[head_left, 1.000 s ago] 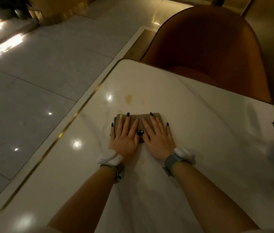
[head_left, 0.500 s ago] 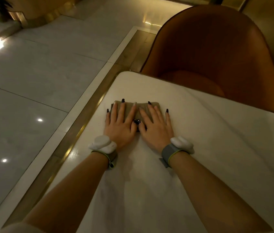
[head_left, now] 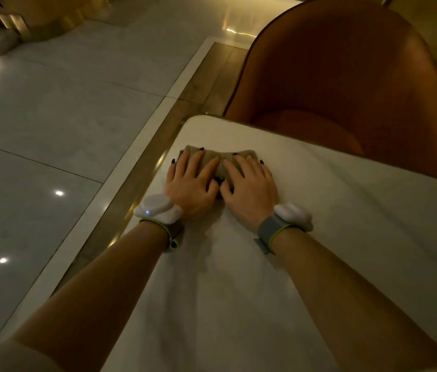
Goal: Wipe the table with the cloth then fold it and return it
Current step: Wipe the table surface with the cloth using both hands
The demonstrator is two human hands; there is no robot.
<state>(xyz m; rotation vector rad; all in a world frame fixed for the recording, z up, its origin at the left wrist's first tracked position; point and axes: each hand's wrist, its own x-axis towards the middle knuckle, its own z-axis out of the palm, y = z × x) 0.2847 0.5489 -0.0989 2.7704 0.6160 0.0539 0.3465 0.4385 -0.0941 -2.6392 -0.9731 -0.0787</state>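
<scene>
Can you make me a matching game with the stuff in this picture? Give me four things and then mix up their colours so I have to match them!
Things:
1. cloth
2. table
3. chair
4. fingernails on the left hand

Colours:
A. orange-brown
B. white
C. black
D. olive-tan

Right pairs: 1-D, 2-B, 3-A, 4-C
</scene>
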